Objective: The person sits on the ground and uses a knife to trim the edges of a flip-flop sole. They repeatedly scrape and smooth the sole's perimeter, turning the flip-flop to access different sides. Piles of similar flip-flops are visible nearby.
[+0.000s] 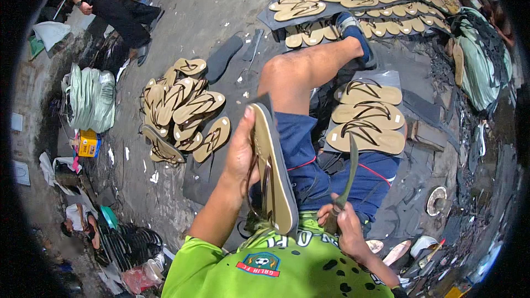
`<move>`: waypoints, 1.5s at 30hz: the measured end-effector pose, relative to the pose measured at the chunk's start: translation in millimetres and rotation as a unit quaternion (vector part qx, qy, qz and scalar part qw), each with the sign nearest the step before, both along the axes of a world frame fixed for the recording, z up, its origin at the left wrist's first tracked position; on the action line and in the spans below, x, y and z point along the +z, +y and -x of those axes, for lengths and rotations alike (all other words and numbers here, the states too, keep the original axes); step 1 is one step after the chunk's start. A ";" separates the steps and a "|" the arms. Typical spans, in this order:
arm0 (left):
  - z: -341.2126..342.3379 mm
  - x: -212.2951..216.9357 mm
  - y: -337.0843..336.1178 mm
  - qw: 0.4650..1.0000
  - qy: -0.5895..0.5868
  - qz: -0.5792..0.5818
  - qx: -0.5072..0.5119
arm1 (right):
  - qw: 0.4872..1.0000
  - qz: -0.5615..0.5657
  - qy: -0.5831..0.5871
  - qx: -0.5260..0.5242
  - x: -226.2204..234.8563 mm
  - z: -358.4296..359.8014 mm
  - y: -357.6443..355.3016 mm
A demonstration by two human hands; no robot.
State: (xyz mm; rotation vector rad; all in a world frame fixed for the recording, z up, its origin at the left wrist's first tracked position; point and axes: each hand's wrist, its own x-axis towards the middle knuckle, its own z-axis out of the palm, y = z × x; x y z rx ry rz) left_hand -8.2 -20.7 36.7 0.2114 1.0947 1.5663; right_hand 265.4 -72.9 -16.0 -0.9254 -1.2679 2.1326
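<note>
My left hand (241, 152) grips a tan flip-flop sandal (274, 171) on edge, its dark strap facing left, held over my lap. My right hand (343, 225) is closed around the handle of a long thin blade-like tool (349, 179) that points up beside the sandal without touching it. I sit on the ground in blue shorts (309, 165) and a green shirt, one bare leg stretched forward.
A loose pile of tan sandals (182, 110) lies to my left. Three sandals (367, 116) rest on a sheet to my right, and rows of sandals (364, 0) lie farther ahead. Another person (105, 0) sits at the upper left. Bagged bundles (88, 96) and scraps surround me.
</note>
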 end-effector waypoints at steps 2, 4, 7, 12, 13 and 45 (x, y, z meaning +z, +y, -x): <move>-6.1 -14.2 -13.2 0.999 -0.029 0.010 -0.035 | 0.999 0.005 -0.034 -0.003 -4.1 -6.2 -5.1; -10.2 -35.0 -21.7 0.995 -0.058 -0.010 -0.086 | 0.992 -0.100 -0.078 -0.017 12.9 3.4 17.8; -10.1 -39.3 -21.0 0.992 -0.061 0.012 -0.111 | 0.938 -0.310 -0.143 -0.054 24.4 25.1 50.1; -5.8 -54.4 -8.2 0.985 -0.139 -0.055 -0.087 | 0.851 -0.461 -0.247 -0.057 9.9 29.8 55.1; -3.9 -60.1 -9.9 0.982 -0.159 -0.056 -0.090 | 0.842 -0.473 -0.254 -0.056 5.1 28.2 56.6; -4.8 -35.9 18.5 0.957 -0.177 0.011 -0.228 | 0.802 -0.463 -0.254 0.278 80.6 79.4 205.9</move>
